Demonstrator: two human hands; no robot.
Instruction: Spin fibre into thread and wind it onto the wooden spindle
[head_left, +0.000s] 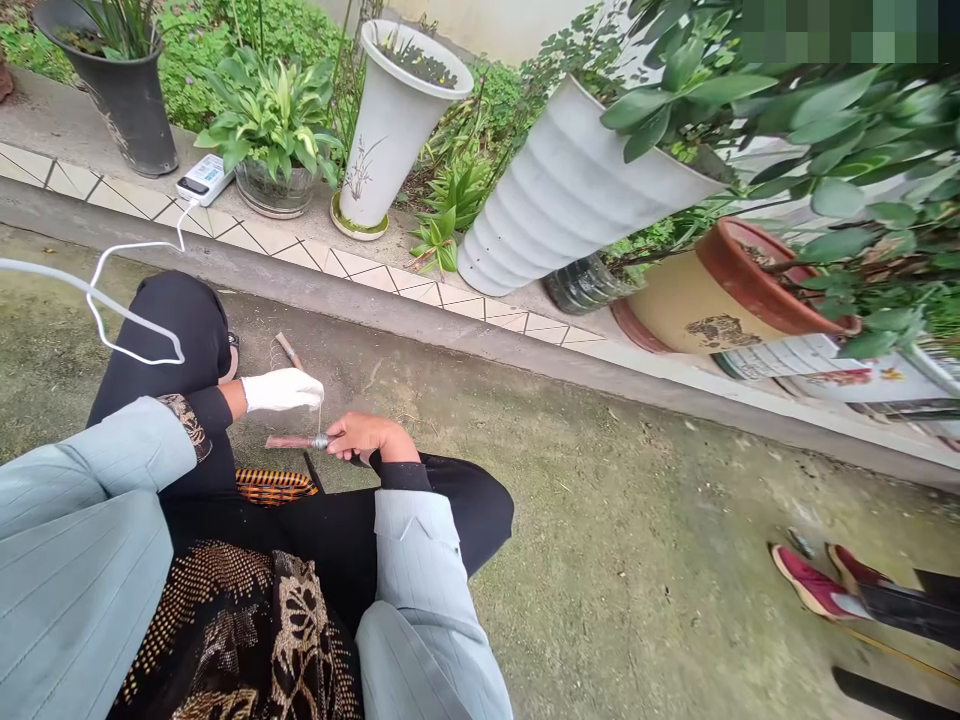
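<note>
My left hand (283, 391), in a white glove, is closed, with a short wooden stick (287, 349) poking out past its far side. My bare right hand (367, 434) is wrapped around one end of a second wooden stick (289, 442), which points left. Thin wire (321, 441) is wound in a silvery band around this stick, close to my fingers. A fine strand runs from the glove down to the band. Loose thin loops show beside the far stick. Both hands are above the ground between my bent knees, and the gloved fingertips are partly hidden.
An orange and black woven seat (276, 487) shows between my legs. Ahead, a tiled ledge (360, 268) carries several plant pots, including a tall white pot (394, 130), and a white power bank (205, 180) with a cable (135, 246). A person's red shoes (810, 582) stand at right.
</note>
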